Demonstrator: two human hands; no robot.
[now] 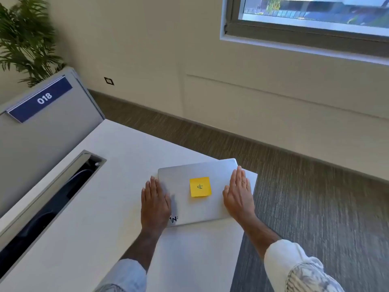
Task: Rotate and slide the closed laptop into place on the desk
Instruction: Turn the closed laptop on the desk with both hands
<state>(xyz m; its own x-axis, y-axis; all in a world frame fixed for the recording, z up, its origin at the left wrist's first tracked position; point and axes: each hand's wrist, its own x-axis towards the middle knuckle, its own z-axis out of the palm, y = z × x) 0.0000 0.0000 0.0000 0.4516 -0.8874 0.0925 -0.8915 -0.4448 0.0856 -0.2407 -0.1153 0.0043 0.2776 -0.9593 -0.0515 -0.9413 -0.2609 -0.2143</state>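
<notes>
A closed silver laptop (202, 209) lies flat on the white desk (88, 224), close to the desk's right corner, its far corner reaching the desk edge. A yellow sticky note (200, 186) is stuck on the middle of its lid, and a sticker shows at its near left corner. My left hand (155, 204) lies flat with fingers together along the laptop's left edge, partly on the desk. My right hand (239, 197) presses flat on the laptop's right edge. Both palms rest on it; neither hand curls around it.
A long cable slot (52, 205) with a metal rim runs through the desk on the left. Behind it stands a grey divider panel with a blue label reading 018 (42, 100). A potted plant (23, 39) stands at far left. Carpeted floor (315, 197) lies beyond the desk's right edge.
</notes>
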